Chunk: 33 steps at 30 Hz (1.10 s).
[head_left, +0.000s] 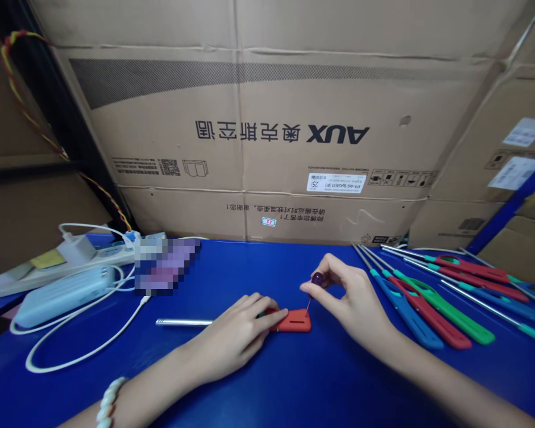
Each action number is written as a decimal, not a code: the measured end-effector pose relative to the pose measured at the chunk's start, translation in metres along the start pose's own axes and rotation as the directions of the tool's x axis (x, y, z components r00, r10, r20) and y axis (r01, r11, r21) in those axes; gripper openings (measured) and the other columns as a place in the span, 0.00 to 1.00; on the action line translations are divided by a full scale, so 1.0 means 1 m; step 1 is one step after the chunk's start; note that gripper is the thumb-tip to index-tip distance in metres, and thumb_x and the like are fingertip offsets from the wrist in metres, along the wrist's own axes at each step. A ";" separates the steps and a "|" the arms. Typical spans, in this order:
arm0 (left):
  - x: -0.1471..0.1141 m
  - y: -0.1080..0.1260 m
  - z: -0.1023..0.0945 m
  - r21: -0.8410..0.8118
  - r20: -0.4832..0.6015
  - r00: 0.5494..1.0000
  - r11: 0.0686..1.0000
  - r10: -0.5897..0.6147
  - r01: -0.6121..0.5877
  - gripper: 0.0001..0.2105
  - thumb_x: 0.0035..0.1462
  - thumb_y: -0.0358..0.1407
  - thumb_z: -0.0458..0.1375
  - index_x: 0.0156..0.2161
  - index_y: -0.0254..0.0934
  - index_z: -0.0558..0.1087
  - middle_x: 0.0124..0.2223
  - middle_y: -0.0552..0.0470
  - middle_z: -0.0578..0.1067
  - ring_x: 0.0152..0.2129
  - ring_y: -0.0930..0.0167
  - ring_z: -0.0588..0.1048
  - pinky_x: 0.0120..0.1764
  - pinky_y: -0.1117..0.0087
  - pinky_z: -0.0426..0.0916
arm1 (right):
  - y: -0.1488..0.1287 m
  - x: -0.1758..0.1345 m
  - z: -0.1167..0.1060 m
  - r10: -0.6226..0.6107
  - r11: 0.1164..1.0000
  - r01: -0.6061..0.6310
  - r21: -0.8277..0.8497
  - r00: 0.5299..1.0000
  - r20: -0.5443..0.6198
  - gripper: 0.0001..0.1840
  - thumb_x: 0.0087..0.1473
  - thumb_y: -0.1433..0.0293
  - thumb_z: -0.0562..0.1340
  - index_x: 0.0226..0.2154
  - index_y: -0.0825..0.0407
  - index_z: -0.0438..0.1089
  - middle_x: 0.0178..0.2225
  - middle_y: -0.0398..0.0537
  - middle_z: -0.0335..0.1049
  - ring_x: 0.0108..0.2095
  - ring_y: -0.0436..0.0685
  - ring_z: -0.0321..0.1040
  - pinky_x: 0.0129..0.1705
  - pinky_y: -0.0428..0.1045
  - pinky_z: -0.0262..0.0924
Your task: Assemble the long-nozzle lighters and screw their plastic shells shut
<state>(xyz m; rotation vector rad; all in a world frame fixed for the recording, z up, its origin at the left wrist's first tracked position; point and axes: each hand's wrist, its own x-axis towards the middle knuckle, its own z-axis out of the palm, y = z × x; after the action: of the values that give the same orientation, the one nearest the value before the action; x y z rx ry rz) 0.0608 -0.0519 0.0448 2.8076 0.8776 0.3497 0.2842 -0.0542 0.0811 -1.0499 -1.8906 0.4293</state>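
Observation:
An orange-red long-nosed lighter (299, 321) lies flat on the blue tabletop, its silver tube pointing left. Over its middle rests my left hand (241, 330), fingers closed round the body and pressing it down. My right hand (345, 294) pinches a small screwdriver (317, 278) by its dark purple handle, between thumb and fingers. The thin shaft slants down and its tip meets the lighter near the right end of the handle. Whether a screw sits under the tip is too small to tell. My left palm hides the lighter's trigger area.
Several blue, red and green lighters (446, 309) lie fanned out at the right. At the left are a power strip (116, 255), a light-blue power bank (65, 297), a white cable (87, 359) and a blurred-out phone (172, 264). A large cardboard sheet (267, 89) stands behind.

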 end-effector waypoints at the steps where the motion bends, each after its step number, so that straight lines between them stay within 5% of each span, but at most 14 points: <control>1: 0.000 0.000 0.000 -0.001 0.000 1.000 1.000 0.000 0.000 0.22 0.61 0.24 0.47 0.60 0.41 0.60 0.51 0.46 0.67 0.44 0.64 0.66 0.48 0.61 0.64 | -0.001 -0.001 0.001 0.001 1.000 -0.001 -0.003 1.000 -0.003 0.12 0.55 0.66 0.63 0.26 0.50 0.59 0.24 0.39 0.65 0.25 0.50 0.65 0.28 0.44 0.59; 8: -0.002 -0.001 0.001 -0.016 -0.008 1.000 1.000 0.004 -0.004 0.23 0.62 0.25 0.47 0.60 0.43 0.59 0.51 0.47 0.66 0.45 0.64 0.66 0.49 0.62 0.64 | 0.004 0.002 -0.009 0.009 0.999 -0.009 -0.039 1.000 0.015 0.09 0.56 0.65 0.62 0.28 0.50 0.62 0.25 0.41 0.69 0.26 0.52 0.68 0.30 0.46 0.60; 15: -0.002 -0.002 0.003 -0.042 -0.046 0.999 0.999 0.015 -0.017 0.22 0.62 0.25 0.46 0.60 0.44 0.60 0.51 0.47 0.67 0.46 0.64 0.66 0.48 0.62 0.64 | 0.031 0.023 -0.046 0.004 0.977 -0.034 -0.211 0.990 -0.139 0.09 0.56 0.63 0.61 0.31 0.51 0.66 0.25 0.43 0.70 0.26 0.53 0.67 0.30 0.48 0.59; 19: -0.003 -0.003 0.002 -0.038 -0.054 0.998 0.999 0.019 -0.021 0.23 0.61 0.24 0.47 0.60 0.44 0.60 0.51 0.47 0.67 0.46 0.63 0.65 0.48 0.60 0.64 | 0.051 0.025 -0.049 -0.096 0.906 0.110 -0.409 0.994 0.056 0.03 0.58 0.69 0.58 0.33 0.51 0.65 0.31 0.46 0.68 0.29 0.54 0.65 0.33 0.48 0.59; 24: -0.004 -0.001 -0.001 -0.024 -0.041 0.999 1.000 0.013 -0.014 0.25 0.60 0.23 0.48 0.60 0.45 0.59 0.52 0.47 0.65 0.48 0.63 0.64 0.49 0.58 0.63 | 0.064 0.019 -0.038 -0.040 0.735 0.310 -0.603 0.908 0.418 0.09 0.56 0.80 0.52 0.34 0.52 0.64 0.37 0.49 0.66 0.33 0.54 0.65 0.34 0.48 0.58; 28: -0.004 0.001 -0.002 -0.011 -0.025 1.000 1.000 0.004 -0.004 0.25 0.60 0.23 0.48 0.60 0.46 0.59 0.54 0.47 0.64 0.49 0.62 0.63 0.50 0.57 0.63 | 0.064 0.015 -0.034 0.101 0.616 0.364 -0.698 0.843 0.529 0.13 0.50 0.84 0.53 0.33 0.53 0.66 0.38 0.51 0.66 0.35 0.57 0.65 0.34 0.48 0.57; 33: -0.004 0.001 -0.001 0.005 -0.023 1.000 1.000 -0.009 0.009 0.25 0.60 0.23 0.48 0.61 0.45 0.57 0.54 0.47 0.64 0.49 0.63 0.63 0.51 0.58 0.62 | 0.060 0.012 -0.034 0.165 0.640 0.358 -0.680 0.800 0.577 0.14 0.46 0.85 0.53 0.30 0.53 0.66 0.35 0.50 0.65 0.34 0.56 0.64 0.34 0.48 0.57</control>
<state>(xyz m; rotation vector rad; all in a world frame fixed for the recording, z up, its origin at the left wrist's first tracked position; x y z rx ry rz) 0.0576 -0.0552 0.0457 2.8085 0.8964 0.3798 0.3400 -0.0135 0.0669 -1.4467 -2.8322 -0.2148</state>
